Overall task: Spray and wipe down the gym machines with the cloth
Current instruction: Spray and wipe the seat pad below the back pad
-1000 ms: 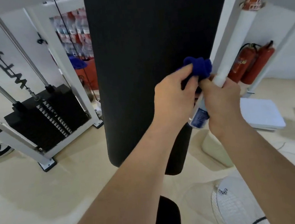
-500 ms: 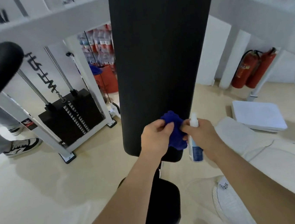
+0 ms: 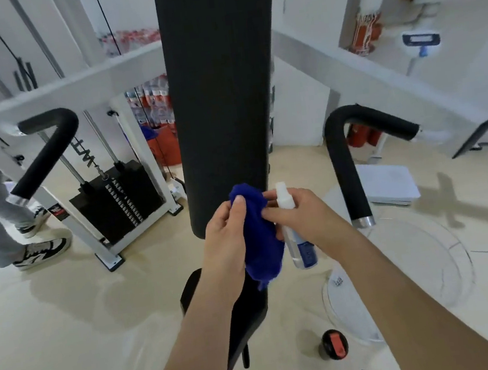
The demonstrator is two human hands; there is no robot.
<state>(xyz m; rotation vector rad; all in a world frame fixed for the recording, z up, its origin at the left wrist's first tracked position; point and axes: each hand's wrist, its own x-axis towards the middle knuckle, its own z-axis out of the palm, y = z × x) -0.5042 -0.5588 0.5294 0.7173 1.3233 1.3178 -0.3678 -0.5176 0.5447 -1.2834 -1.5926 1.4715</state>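
Observation:
A tall black back pad [image 3: 220, 96] of a gym machine stands upright at centre, its lower end just behind my hands. My left hand [image 3: 225, 244] grips a bunched blue cloth [image 3: 258, 238] in front of the pad's bottom edge. My right hand [image 3: 304, 217] holds a small clear spray bottle [image 3: 295, 233] with a white nozzle and blue label, upright, and its fingertips touch the cloth. The machine's black seat [image 3: 245, 312] lies below my arms. Two black foam handles [image 3: 47, 152] [image 3: 347, 167] curve out to the left and right of the pad.
A white weight-stack frame [image 3: 116, 199] stands at left behind the pad. A person's legs and sneakers [image 3: 40, 250] are at the far left. A white fan [image 3: 399, 273] lies on the floor at right, a black-and-red bottle [image 3: 333, 343] beside it. Red fire extinguishers [image 3: 362, 138] stand at the back.
The view has lifted and pulled back, showing both foam handles. My hands with the cloth and bottle have come down off the pad's lower end, and the cloth hangs longer.

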